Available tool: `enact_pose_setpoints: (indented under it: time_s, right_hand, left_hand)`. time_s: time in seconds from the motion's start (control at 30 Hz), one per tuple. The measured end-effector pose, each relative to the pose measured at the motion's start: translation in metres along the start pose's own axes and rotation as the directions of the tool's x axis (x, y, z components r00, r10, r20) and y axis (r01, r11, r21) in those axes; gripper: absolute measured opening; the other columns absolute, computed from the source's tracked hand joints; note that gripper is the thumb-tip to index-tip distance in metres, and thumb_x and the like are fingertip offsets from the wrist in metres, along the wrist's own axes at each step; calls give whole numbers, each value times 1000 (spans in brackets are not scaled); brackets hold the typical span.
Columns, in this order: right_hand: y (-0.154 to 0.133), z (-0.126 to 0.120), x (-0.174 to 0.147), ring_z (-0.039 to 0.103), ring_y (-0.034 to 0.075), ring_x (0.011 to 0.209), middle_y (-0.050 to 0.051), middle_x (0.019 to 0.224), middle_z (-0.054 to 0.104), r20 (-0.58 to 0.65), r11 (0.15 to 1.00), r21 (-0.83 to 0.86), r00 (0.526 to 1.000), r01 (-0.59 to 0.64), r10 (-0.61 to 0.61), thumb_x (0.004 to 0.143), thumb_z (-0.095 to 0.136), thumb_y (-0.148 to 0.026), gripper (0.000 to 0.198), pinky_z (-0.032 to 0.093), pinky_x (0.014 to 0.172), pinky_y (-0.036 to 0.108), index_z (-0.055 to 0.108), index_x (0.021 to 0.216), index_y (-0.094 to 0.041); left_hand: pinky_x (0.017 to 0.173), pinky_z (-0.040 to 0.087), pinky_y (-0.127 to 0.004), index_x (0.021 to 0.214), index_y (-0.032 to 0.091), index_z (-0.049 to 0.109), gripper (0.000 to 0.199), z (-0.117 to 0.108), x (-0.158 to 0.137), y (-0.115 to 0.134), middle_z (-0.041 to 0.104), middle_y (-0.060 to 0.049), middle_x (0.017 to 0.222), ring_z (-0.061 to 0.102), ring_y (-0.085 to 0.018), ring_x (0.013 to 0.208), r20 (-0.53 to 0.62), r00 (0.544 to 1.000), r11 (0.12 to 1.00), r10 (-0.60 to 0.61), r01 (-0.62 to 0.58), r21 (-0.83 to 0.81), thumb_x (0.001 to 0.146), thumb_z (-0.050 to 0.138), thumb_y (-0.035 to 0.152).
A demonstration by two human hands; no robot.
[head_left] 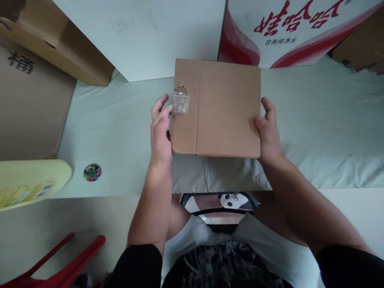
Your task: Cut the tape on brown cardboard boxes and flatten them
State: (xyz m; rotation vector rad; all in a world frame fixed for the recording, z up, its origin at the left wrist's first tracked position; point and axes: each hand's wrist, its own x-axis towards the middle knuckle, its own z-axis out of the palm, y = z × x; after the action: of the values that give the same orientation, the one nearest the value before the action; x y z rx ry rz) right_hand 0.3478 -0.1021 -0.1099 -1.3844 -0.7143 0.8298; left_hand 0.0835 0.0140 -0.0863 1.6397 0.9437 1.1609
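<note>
While both hands bear on opposite sides of the cardboard box [228, 108], the grip is closed around it; the left hand [160, 132] braces the left edge, its fingers partly spread, and the right hand [270, 128] clasps the right edge with the thumb against the upper face; the box is held above or on the near half of the cloth-covered tabletop [111, 132], and whether its underside touches the cloth cannot be told.

As far as the view shows, a two-handed hold is done; the upper face looks whole, crossed by a straight seam, with no flap raised and none of the inside showing; how much handling is left cannot be judged from this.

Counted out, there are two hands and one held box, bearing one ragged taped label [181, 102]; behind stand one plain white panel [165, 36] and one red-and-white printed panel [283, 50], though whether they belong to one carton or two is unclear; at left lie two brown cardboard pieces [30, 104], perhaps joined, one pale yellow container [33, 182] and one colourful round disc [92, 172]; one further brown piece [363, 44] stands at far right; below the edge show two red bars [79, 260] and one panda print [234, 201].
</note>
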Motion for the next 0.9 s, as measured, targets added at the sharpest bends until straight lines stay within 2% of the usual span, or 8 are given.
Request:
enact_pose_setpoints:
  time_s: [0.03,0.13,0.23,0.3,0.37,0.5,0.8,0.9]
  right_hand:
    - [3,-2,2,75,28,110,1,131,71,-16,1000,-30,1000,4,-4,78,78,-70,77,66,87,50,47,142,-43]
    - [9,-5,4,74,26,103,0,122,73,-32,996,-88,999,21,-24,81,75,-71,66,64,88,50,53,137,-43]
    - [10,-4,4,73,24,98,0,117,73,-50,993,-110,998,30,-36,83,73,-72,62,64,85,49,56,133,-41]
    - [8,-3,4,72,24,98,0,116,73,-48,992,-124,998,37,-43,84,72,-73,61,63,85,48,56,134,-40]
    - [7,-3,3,72,24,102,1,118,73,-48,988,-149,998,35,-42,87,71,-72,59,63,89,48,56,135,-41]
    - [9,-7,6,71,24,111,1,123,71,-96,982,-190,995,8,-27,91,66,-70,56,60,101,52,54,137,-40]
    - [-3,-11,-1,65,29,129,2,138,65,-2,969,-199,988,148,-152,93,65,-66,54,62,99,52,52,140,-43]
    - [-17,-4,-9,57,30,145,-2,148,61,64,969,-66,971,236,-232,86,71,-67,60,55,116,55,54,140,-47]
  left_hand:
    - [134,42,-51,113,33,79,73,-1,0,8,60,-3,157,46,-36,159,-9,1000,997,10,-11,-80,91,44,93]
    - [129,47,-55,123,32,76,75,-2,0,29,71,-8,144,55,-39,152,226,974,975,-2,52,-215,85,53,93]
    - [129,45,-56,148,29,61,101,0,-2,36,63,-12,156,51,-42,156,455,889,987,44,32,-159,69,76,91]
    - [132,41,-57,156,27,53,122,1,-4,35,56,-17,163,47,-44,158,513,858,999,24,-2,-44,56,88,88]
    - [131,41,-57,158,25,50,129,0,-5,31,56,-20,163,47,-45,157,476,879,998,-38,9,62,52,93,85]
    - [122,52,-52,156,24,53,119,-2,-6,26,66,-20,152,60,-42,147,328,941,988,-83,35,149,58,94,79]
    - [123,52,-46,143,24,65,71,5,-3,18,72,-15,143,67,-32,138,109,993,989,37,-52,139,88,77,68]
    - [128,47,-47,140,25,65,65,6,-2,20,71,-14,144,64,-32,143,53,995,987,84,-91,133,92,72,68]
